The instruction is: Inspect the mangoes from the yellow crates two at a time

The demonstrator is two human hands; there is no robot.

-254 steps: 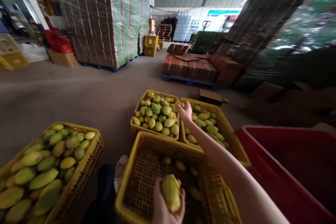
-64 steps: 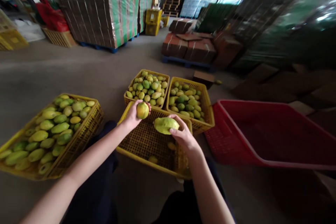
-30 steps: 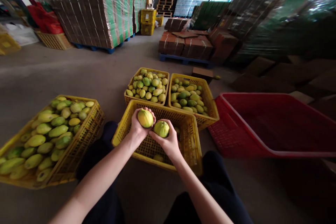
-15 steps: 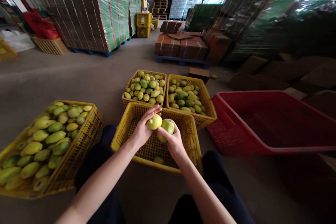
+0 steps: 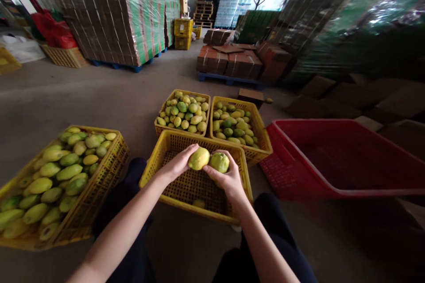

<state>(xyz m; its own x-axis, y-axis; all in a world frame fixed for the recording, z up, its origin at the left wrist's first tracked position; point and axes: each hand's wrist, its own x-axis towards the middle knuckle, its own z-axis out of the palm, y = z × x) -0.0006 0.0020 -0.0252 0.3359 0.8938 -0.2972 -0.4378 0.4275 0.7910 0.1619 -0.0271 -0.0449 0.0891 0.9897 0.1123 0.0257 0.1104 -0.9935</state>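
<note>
A yellow lemon sits against the fingers of my left hand, which are curled behind it. My right hand grips a greener, rough-skinned lemon, its thumb reaching toward the yellow one. Both hands are side by side above a yellow plastic crate with slotted walls. On that crate's floor lies one lemon near the front side; my hands and forearms hide part of the inside.
Behind stand two yellow crates of lemons, one at left and one at right. A filled crate is at my left, a large red basket at my right. Stacked cardboard rests on a blue pallet farther back.
Both hands have shifted slightly right with the lemons. The yellow lemon is turned and shows more of its side, and my left fingers sit lower behind it.
</note>
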